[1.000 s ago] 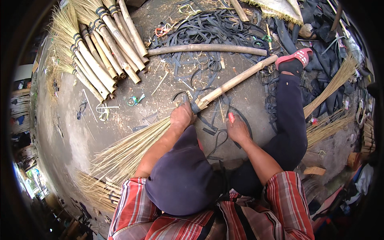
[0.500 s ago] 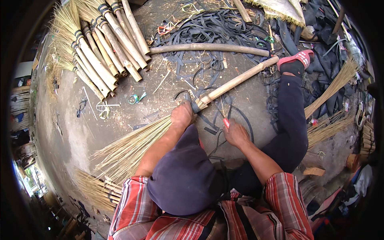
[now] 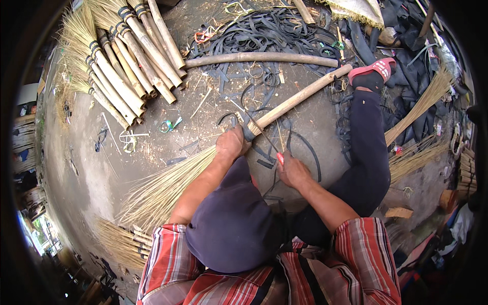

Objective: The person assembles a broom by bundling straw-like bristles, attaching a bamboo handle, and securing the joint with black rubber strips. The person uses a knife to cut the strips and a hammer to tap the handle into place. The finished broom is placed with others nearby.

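A grass broom lies slantwise before me, its bamboo handle [image 3: 302, 97] running to the upper right and its straw bristles [image 3: 170, 178] fanning to the lower left. My left hand [image 3: 231, 142] is closed around the broom just below the black rubber binding [image 3: 248, 133]. In my right hand [image 3: 295, 172] is a knife with a red handle [image 3: 280, 159]. Its long thin blade [image 3: 265, 136] crosses the trimmed straw ends at the binding, where the handle starts. Whether the blade touches the straw cannot be made out.
Several brooms [image 3: 122, 76] lie in a row at upper left. A curved bamboo pole [image 3: 259, 57] lies beyond the broom, before a heap of black rubber strips [image 3: 269, 33]. My foot in a red sandal [image 3: 373, 71] is beside the handle's far end. Loose straw bundles [image 3: 422, 109] lie right.
My right hand has shifted slightly left and up, and the knife blade has swung from beside the handle to across the straw ends at the binding. My left hand keeps its hold.
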Action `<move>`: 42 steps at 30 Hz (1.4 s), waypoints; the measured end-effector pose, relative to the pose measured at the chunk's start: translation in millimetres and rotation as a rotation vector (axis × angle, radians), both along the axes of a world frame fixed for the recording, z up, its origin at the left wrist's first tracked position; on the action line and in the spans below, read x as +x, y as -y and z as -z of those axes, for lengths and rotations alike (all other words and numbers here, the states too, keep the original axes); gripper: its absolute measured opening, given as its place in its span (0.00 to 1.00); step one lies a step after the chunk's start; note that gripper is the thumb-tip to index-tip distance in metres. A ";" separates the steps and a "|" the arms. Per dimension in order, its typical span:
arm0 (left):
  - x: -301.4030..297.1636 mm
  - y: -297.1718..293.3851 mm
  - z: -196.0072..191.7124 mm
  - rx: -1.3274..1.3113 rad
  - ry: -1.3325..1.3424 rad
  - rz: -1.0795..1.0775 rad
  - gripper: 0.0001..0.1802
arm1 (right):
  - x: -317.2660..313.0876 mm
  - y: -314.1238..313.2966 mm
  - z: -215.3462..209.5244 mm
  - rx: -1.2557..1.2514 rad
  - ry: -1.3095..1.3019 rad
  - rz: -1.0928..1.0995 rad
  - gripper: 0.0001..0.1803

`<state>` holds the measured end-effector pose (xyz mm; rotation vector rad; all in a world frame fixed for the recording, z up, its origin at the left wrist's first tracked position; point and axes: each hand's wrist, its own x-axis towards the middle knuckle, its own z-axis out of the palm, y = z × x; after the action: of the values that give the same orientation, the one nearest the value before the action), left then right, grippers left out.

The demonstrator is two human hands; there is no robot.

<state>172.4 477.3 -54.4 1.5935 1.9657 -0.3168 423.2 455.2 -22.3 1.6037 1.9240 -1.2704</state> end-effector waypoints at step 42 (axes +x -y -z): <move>-7.3 -0.3 -7.8 -0.008 0.051 0.075 0.42 | 1.1 -11.4 -4.1 0.078 -0.037 0.077 0.24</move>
<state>165.1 477.6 -46.6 1.6568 1.8677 -0.3098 424.2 466.6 -18.2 1.7197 1.9739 -1.2782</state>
